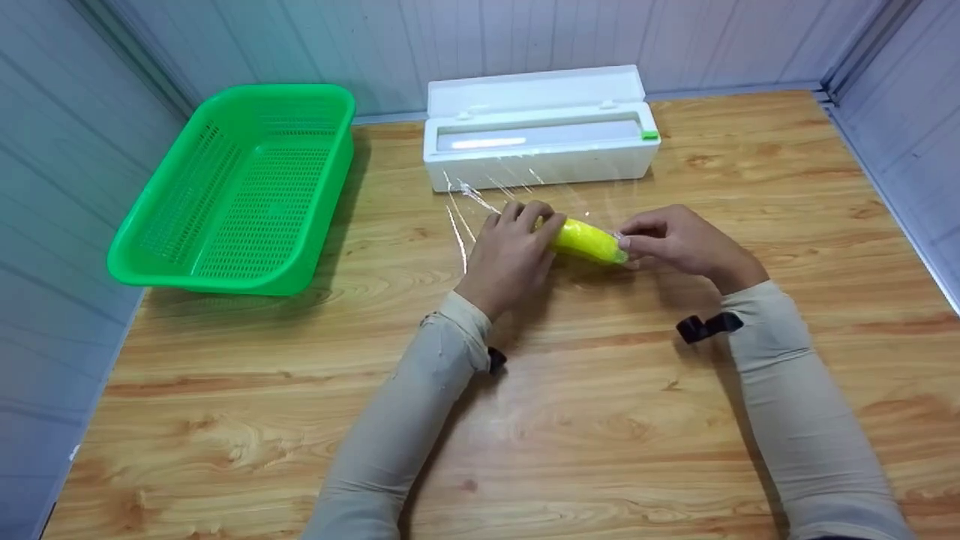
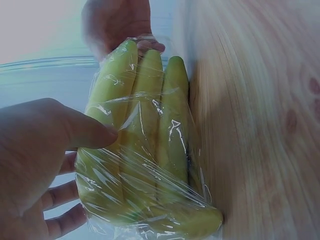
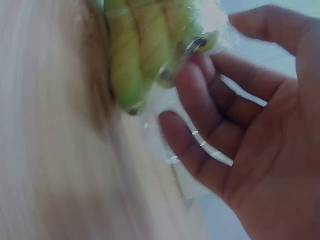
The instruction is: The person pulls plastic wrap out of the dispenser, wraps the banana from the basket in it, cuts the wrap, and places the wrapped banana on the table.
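A bunch of yellow bananas with greenish tips is wrapped in clear cling film. My left hand grips the bunch, thumb on the near side and fingers round the far side in the left wrist view. At the other end, my right hand pinches film beside the banana tips; in the right wrist view its fingers bend loosely there. Behind the bunch stands a white cling film box, lid raised. Shiny creased film stretches from the box's front toward the bananas.
A green plastic basket with perforated sides stands at the back left of the wooden table. A green slider sits at the box's right end. Pale panel walls border the table.
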{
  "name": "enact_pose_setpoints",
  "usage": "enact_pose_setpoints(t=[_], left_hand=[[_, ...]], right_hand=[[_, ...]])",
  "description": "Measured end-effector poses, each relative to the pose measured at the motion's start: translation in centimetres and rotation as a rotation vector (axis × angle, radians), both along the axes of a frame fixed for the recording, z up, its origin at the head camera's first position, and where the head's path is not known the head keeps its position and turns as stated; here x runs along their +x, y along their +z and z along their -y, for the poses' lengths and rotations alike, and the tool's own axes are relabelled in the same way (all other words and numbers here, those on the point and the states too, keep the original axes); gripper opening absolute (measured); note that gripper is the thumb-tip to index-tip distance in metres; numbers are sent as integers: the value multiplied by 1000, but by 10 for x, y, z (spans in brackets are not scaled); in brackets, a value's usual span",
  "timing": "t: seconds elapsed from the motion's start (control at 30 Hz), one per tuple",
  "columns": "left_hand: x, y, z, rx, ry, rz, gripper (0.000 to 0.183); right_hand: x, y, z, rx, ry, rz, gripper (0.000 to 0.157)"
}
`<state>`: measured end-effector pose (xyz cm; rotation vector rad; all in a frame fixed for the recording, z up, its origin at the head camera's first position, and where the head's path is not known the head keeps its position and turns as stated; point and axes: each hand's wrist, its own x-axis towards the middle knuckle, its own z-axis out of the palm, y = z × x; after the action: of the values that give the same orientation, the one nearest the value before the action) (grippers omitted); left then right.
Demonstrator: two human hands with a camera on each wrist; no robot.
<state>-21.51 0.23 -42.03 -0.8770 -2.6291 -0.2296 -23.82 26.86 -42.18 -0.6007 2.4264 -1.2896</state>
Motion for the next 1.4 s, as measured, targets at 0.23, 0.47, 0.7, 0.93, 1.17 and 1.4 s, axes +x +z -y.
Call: enact_pose_setpoints(t=[0.23,0.47,0.7,0.93,1.17,1.4], left_hand=[[-1,2,1,15,-2,34,37],[-3,10,12,77,-67,189,44],[-14,13,27,250,-133,357,34],[-21,9,36,359,-203,472,35],[-21,10,40,417,-164,563,33],[-20,8,40,422,-117,605,39]], right_hand=[[2,7,12,146,-71,-24,41],[1,4,12,145,-88,-11,41],[3,7,11,193,-82,-53,40],[8,11,13,257,-31,-147,38],[7,11,14,273,-17,-145,39],[2,1,9,227,-31,-97,44]])
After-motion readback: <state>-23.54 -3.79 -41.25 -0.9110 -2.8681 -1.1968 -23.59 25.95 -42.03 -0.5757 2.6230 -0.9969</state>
